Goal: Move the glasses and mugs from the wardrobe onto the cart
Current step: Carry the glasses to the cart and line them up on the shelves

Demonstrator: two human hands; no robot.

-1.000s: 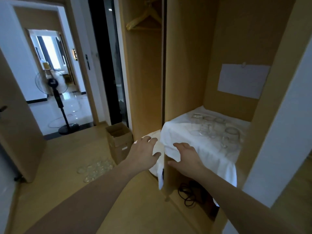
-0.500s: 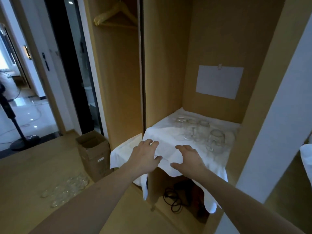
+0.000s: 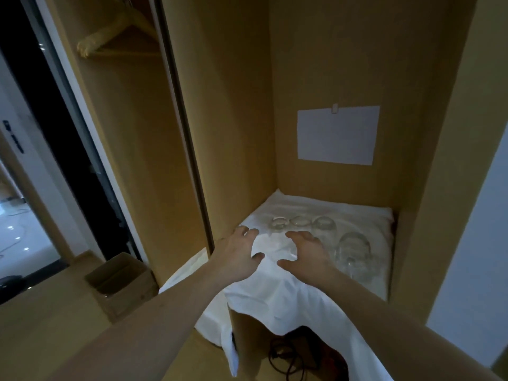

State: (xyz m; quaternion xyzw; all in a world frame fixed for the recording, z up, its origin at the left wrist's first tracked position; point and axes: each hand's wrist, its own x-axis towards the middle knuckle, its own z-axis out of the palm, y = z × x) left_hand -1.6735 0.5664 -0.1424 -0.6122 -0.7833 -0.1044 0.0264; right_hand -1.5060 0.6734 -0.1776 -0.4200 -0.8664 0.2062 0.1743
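Several clear glasses and mugs stand on a white cloth (image 3: 288, 292) covering a shelf inside the wooden wardrobe (image 3: 233, 119). A row of three glasses (image 3: 299, 222) sits at the back, and a larger glass mug (image 3: 353, 250) stands to the right, nearer the front. My left hand (image 3: 237, 253) hovers over the cloth's left part with fingers spread, holding nothing. My right hand (image 3: 305, 253) is just right of it, fingers spread toward the glasses, also empty. No cart is in view.
A white paper sheet (image 3: 338, 134) hangs on the wardrobe's back wall. A wooden hanger (image 3: 115, 31) hangs in the left compartment. An open cardboard box (image 3: 121, 284) stands on the floor at left. Black cables (image 3: 288, 356) lie under the shelf.
Both hands have moved forward over the cloth, closer to the glasses. The view has swung right and nearer to the wardrobe shelf; the fan and doorway have left the view.
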